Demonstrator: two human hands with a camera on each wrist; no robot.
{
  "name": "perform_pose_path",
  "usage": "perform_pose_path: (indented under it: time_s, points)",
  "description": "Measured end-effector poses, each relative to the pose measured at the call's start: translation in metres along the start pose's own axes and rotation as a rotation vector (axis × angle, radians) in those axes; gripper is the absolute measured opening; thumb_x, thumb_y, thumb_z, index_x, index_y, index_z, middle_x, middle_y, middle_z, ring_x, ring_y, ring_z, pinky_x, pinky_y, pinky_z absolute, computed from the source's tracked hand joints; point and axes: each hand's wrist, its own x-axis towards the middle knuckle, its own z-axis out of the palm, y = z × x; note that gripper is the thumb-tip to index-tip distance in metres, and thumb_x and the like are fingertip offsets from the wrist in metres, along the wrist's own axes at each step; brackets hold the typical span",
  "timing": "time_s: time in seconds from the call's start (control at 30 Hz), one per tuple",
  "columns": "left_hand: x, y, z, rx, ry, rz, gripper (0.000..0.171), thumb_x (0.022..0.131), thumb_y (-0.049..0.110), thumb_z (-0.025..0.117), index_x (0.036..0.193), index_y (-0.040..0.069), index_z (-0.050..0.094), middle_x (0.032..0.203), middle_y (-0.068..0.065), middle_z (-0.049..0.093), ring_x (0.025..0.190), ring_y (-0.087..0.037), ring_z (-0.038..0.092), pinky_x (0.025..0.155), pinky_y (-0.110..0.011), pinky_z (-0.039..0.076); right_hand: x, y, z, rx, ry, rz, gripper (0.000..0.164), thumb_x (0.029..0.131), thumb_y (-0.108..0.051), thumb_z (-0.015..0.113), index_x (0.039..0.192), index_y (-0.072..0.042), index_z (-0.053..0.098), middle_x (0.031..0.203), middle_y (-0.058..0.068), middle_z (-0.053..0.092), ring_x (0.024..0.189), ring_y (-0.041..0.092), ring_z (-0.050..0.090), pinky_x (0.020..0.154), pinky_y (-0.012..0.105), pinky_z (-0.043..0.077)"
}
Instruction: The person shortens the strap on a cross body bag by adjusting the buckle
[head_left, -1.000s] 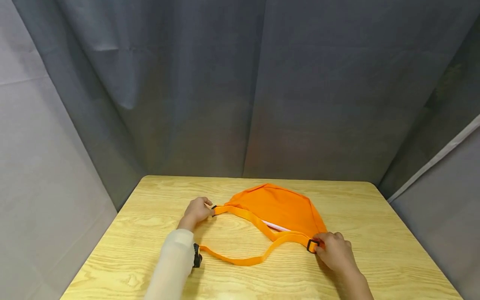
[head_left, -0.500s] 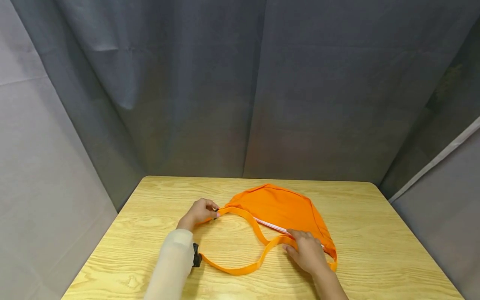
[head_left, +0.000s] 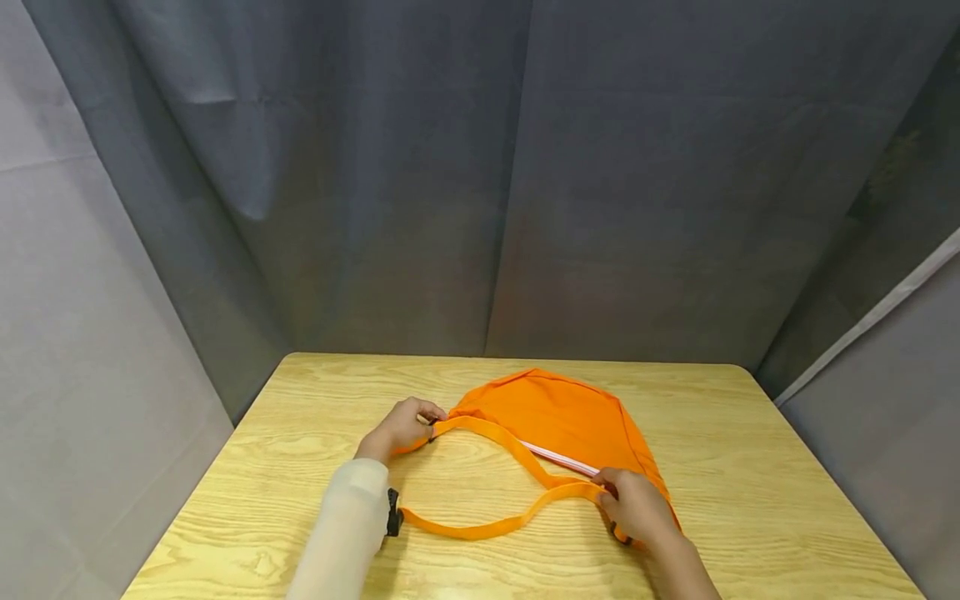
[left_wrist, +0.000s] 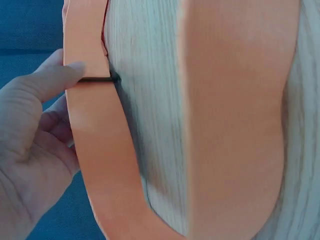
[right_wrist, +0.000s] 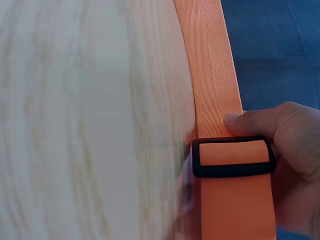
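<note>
An orange waist bag (head_left: 562,421) lies on the table, its pale zipper (head_left: 558,457) facing the near side. From it runs an orange strap (head_left: 487,531), looped toward the person. My left hand (head_left: 405,423) pinches the strap by a dark slider (left_wrist: 95,79), thumb on top. On the other side, my right hand (head_left: 637,504) pinches the strap between thumb and fingers; in the right wrist view the thumb lies just above a black slide buckle (right_wrist: 234,157). A black clip (head_left: 393,512) at the strap's end sits beside the left sleeve (head_left: 345,521).
The light wooden table (head_left: 262,500) has rounded far corners. Behind it hangs a dark grey curtain (head_left: 420,183), with paler grey panels (head_left: 90,317) on the left and right sides.
My right hand slid left off the black slide buckle along the strap, then came back slightly right. My left hand shifted a little right, toward the bag.
</note>
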Motion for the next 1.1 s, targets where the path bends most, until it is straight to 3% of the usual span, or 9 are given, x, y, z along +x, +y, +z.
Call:
perform_pose_path:
  time_s: [0.2,0.43,0.63,0.83,1.1]
  points:
    - [0.001,-0.001,0.000,0.010,0.006,0.005,0.033,0.073,-0.005,0.075,0.103,0.007,0.070,0.094,-0.007,0.060,0.085,-0.019,0.052,0.076,-0.036,0.046,-0.006,0.007,-0.007,0.024,-0.018,0.010,0.016,0.080,-0.003,0.070,0.095,-0.009,0.068,0.066,-0.008,0.050,0.056,0.010,0.041,0.052,0.027,0.036]
    - [-0.001,-0.001,0.001,0.070,0.065,0.036,0.024,0.073,-0.001,0.075,0.095,0.007,0.070,0.087,-0.007,0.062,0.079,-0.018,0.051,0.073,-0.034,0.045,-0.014,0.023,-0.022,0.038,-0.060,0.037,0.013,0.081,-0.001,0.067,0.091,-0.010,0.068,0.067,-0.006,0.053,0.058,0.011,0.044,0.053,0.029,0.038]
    - [-0.003,-0.005,-0.005,0.078,0.119,-0.024,0.020,0.074,0.003,0.076,0.091,0.012,0.070,0.084,-0.003,0.059,0.076,-0.016,0.050,0.067,-0.030,0.045,-0.019,0.039,-0.043,-0.040,-0.084,0.108,0.013,0.080,-0.002,0.065,0.090,-0.010,0.069,0.069,-0.003,0.057,0.056,0.015,0.046,0.050,0.032,0.037]
    - [-0.008,-0.012,-0.009,0.042,0.131,-0.049,0.019,0.074,0.000,0.072,0.090,0.008,0.068,0.084,-0.006,0.060,0.074,-0.018,0.051,0.063,-0.028,0.046,-0.022,0.056,-0.060,-0.135,-0.093,0.139,0.010,0.079,-0.006,0.067,0.089,-0.010,0.070,0.077,0.001,0.063,0.061,0.015,0.050,0.052,0.035,0.040]
    - [-0.007,-0.016,-0.009,-0.004,0.147,-0.075,0.018,0.074,0.002,0.074,0.089,0.009,0.068,0.076,0.000,0.059,0.070,-0.016,0.052,0.060,-0.026,0.046,-0.017,0.049,-0.052,-0.090,-0.075,0.116,0.015,0.078,-0.006,0.071,0.093,-0.007,0.068,0.079,0.001,0.063,0.062,0.016,0.052,0.053,0.036,0.042]
